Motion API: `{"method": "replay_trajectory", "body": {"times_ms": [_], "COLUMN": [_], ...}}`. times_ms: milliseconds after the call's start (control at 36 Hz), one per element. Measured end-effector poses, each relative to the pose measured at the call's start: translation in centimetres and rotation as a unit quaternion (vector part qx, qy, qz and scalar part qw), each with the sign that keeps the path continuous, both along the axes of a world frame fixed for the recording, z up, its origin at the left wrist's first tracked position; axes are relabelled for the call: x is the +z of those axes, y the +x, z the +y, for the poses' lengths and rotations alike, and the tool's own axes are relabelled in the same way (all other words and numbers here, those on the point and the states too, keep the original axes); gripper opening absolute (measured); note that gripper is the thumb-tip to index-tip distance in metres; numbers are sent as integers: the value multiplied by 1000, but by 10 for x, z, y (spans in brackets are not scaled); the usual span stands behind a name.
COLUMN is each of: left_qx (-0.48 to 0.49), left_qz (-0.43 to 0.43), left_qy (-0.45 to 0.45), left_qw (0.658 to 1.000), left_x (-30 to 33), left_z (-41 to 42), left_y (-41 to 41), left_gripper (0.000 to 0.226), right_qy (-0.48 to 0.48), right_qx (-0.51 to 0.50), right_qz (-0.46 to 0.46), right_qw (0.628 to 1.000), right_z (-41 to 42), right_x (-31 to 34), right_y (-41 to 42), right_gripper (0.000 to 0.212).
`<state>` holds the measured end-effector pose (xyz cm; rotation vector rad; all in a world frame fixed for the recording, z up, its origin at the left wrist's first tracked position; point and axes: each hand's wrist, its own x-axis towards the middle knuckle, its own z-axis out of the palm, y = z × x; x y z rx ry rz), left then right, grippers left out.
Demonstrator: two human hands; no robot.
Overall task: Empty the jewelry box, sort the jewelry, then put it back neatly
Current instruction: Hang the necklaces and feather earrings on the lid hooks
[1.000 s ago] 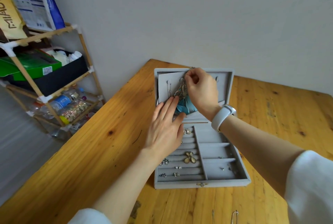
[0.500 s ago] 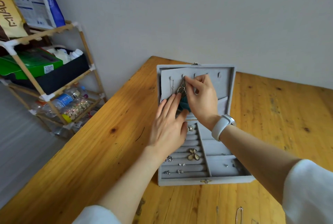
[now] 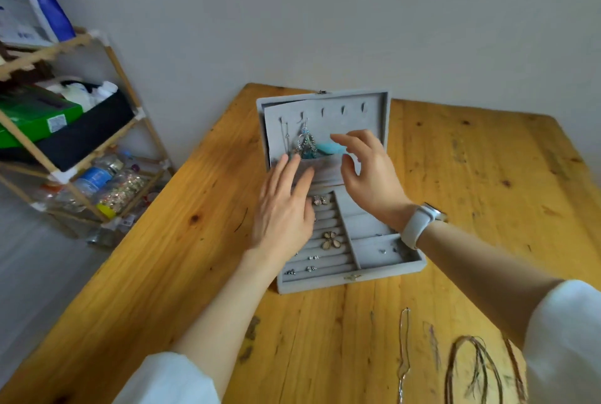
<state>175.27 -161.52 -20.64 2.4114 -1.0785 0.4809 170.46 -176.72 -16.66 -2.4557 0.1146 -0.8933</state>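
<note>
Now I see both relaxed hands, left hand (image 3: 283, 208) and right hand (image 3: 367, 176), holding nothing, hovering over the jewelry box (image 3: 383, 270); no legible writing.

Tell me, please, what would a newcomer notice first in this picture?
The open grey jewelry box at the middle of the wooden table, with both hands held over it and holding nothing. In its raised lid hangs a blue-green pendant. Thin necklaces lie on the table at the near right.
</note>
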Motion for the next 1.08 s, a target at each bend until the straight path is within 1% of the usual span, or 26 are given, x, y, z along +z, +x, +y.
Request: {"method": "replay_trajectory", "body": {"times_ms": [111,194,361,444,528,583,750,778,861,917,972,1028,1083], "left_qx": [-14,-43,-89,-83,-16,17,42,45,56,55,43,22,9], "left_qz": [59,78,118,139,136,122,121,127,163,177,192,229,234], "left_qy": [-59,-101,-137,-103,-36,10,34,37,32,40,40,9,-11], "left_qw": [996,991,980,981,990,992,991,990,985,982,980,973,972], "left_x": [2,-2,-23,-41,-57,-62,-56,-55,-51,-44,-33,-17,0], "left_z": [3,3,5,5,11,15,15,15,13,10,6,0,-6], "left_y": [-36,-71,-148,-171,-184,-188,-188,-188,-188,-186,-183,-178,-169], "left_gripper": [46,40,34,37,38,38,39,39,39,40,41,43,41], "right_qy": [53,71,82,30,-44,-79,-90,-68,64,119,142,147,159], "right_qx": [-12,-36,-103,-90,-78,-82,-86,-73,1,47,84,105,119], "right_qz": [12,27,118,204,294,319,282,276,267,253,223,189,163], "right_qw": [998,997,984,974,952,941,951,956,962,959,961,965,967], "right_z": [0,-1,-6,-11,-17,-19,-15,-16,-15,-12,-9,-7,-5], "right_x": [0,-4,-29,-43,-53,-59,-64,-61,-37,-13,11,33,55], "right_y": [-48,-95,-187,-222,-245,-252,-249,-249,-247,-245,-240,-232,-220], "right_gripper": [36,34,23,23,30,33,20,18,6,6,8,10,10]}}
